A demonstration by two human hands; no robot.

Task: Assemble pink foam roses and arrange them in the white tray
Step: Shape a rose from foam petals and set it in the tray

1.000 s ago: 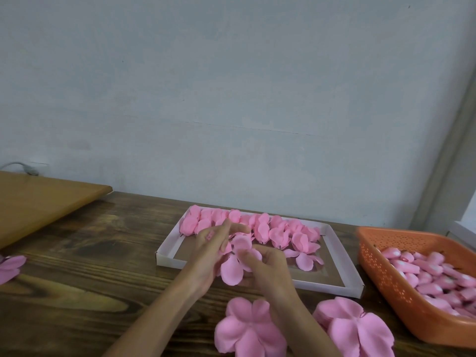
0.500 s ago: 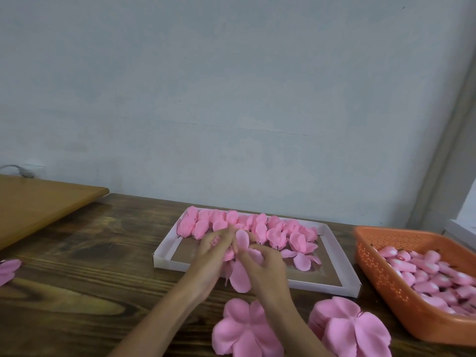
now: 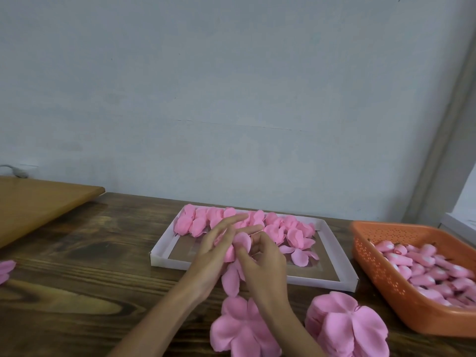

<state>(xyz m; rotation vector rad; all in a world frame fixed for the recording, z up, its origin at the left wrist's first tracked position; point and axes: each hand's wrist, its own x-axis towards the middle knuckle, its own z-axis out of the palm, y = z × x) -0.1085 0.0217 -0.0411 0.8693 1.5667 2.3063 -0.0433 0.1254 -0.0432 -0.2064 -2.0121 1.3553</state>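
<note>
Both hands work on one pink foam rose (image 3: 235, 253) held over the near edge of the white tray (image 3: 342, 261). My left hand (image 3: 213, 251) cups the rose from the left with its fingers stretched out. My right hand (image 3: 265, 261) pinches the rose's petals from the right. One long petal hangs down between the wrists. Several finished pink roses (image 3: 278, 226) fill the far part of the tray, and a loose petal piece (image 3: 300, 255) lies in it at the right.
An orange perforated basket (image 3: 378, 264) at the right holds several pink foam buds. Two stacks of pink petal pieces (image 3: 347, 328) lie at the near table edge. A light wooden board (image 3: 38, 202) sits at the far left, with another pink petal piece (image 3: 6, 269) at the left edge.
The hands have wrapped the petals tighter around the rose and turned it. The left fingers have stretched out further. The hanging petal has dropped lower between the wrists.
</note>
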